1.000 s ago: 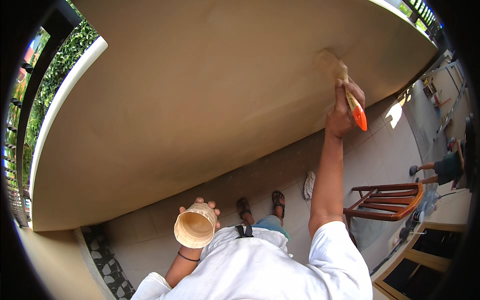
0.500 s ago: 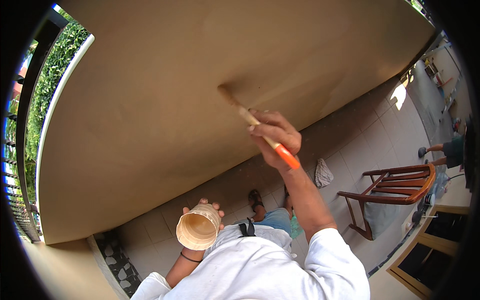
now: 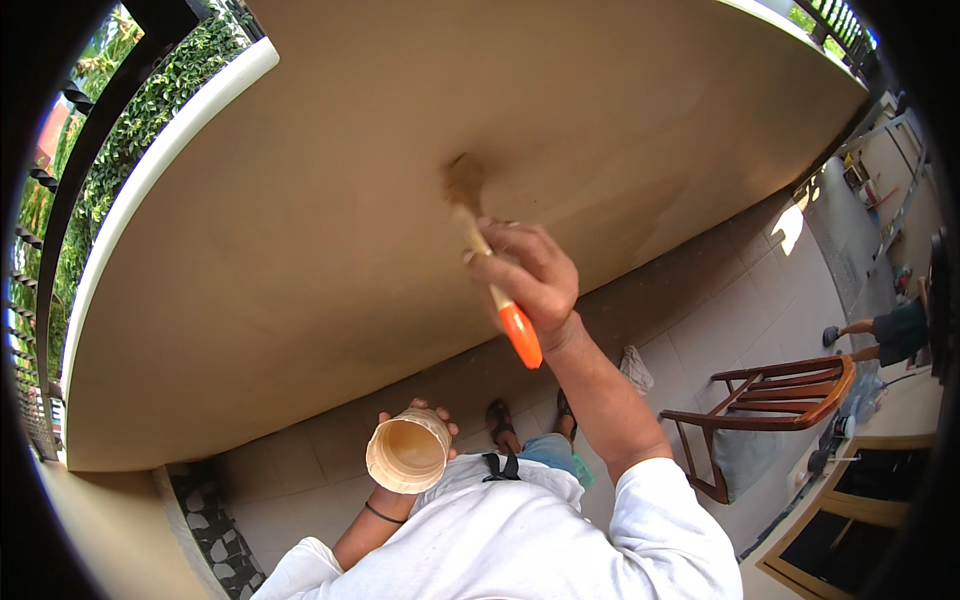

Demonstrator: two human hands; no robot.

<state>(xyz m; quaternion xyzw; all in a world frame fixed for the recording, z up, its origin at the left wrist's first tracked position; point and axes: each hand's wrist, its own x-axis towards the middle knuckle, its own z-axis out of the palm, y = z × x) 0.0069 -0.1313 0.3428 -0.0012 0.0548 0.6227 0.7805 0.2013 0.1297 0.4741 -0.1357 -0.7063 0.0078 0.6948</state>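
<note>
Here, the right hand (image 3: 535, 275) is closed around an orange-ended, pale wooden paintbrush (image 3: 513, 325), its blurred bristle end at the smooth tan wall (image 3: 260, 260). Lower down, the left hand (image 3: 446, 418) holds a cream, round, uneven-rimmed cup (image 3: 381, 455), mouth facing up. A brown wooden slatted chair (image 3: 785, 394) stands rightward on the pale tiled floor (image 3: 695, 340).

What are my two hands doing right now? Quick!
Left hand: closed around a beige cup, its mouth facing the camera.
Right hand: closed, holding a paintbrush with an orange-tipped handle.
</note>
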